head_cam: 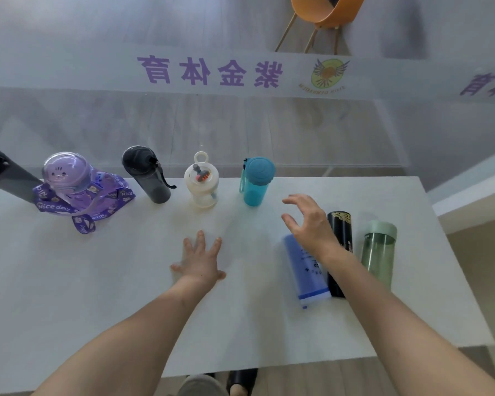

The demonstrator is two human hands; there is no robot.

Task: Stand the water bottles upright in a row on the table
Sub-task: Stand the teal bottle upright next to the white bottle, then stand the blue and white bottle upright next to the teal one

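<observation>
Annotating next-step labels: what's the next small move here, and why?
Probably lower the open right hand onto the blue bottle under it and grip it. That bottle lies flat beside the black bottle, and the row ends at the teal bottle.

Head-worn view, steeply down, close over table point(97, 281)

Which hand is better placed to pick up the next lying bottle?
Right. The right hand hovers open directly over the lying blue bottle, while the left hand rests flat on the table, apart from it.
</observation>
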